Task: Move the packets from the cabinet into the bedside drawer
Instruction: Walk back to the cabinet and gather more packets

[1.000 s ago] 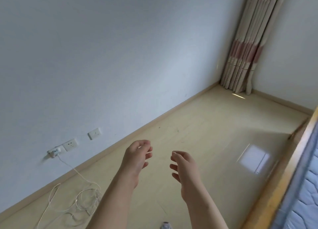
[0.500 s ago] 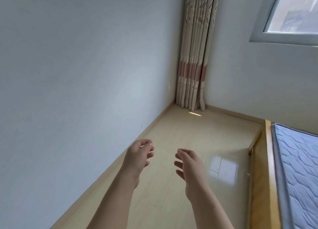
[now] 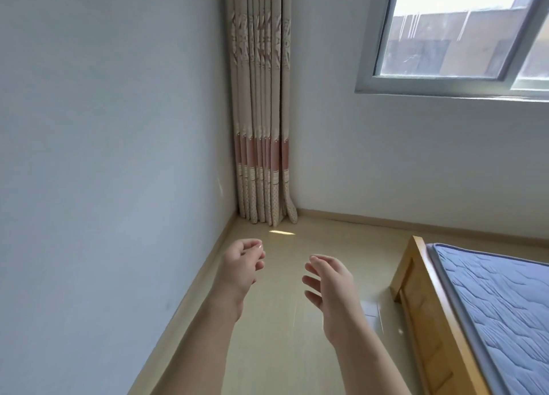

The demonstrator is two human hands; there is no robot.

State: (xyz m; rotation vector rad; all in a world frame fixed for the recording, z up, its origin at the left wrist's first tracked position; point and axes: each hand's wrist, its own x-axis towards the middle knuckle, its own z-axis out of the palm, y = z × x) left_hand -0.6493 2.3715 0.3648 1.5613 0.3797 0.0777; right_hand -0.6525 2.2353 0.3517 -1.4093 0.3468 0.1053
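Two bare forearms reach forward from the bottom edge of the view, the hands side by side and apart from each other above the pale beige glossy floor [image 3: 267, 350]. The left hand [image 3: 240, 271] has its fingers loosely curled toward the thumb, and its grip is slack and holds nothing. The right hand [image 3: 332, 287] is turned edge-on with its fingers relaxed and slightly spread, its grip likewise loose and empty. To the right of the right hand stands the corner of a light wooden bed frame [image 3: 421, 311], carrying a blue quilted mattress [image 3: 499, 299] that runs out of the lower right of the view; a window reflection lies on the floor just beside the frame. A plain white wall [image 3: 104, 157] fills the left side, meeting the floor along a beige skirting board. Farther off, in the room's corner, hangs a gathered cream curtain with a pink band [image 3: 261, 127], its hem touching the floor, with a small bright patch of light [image 3: 281, 232] just in front of it. High on the far wall is a grey-framed window [image 3: 445, 38]. Where the packets, the cabinet and the bedside drawer are cannot be told from this view.
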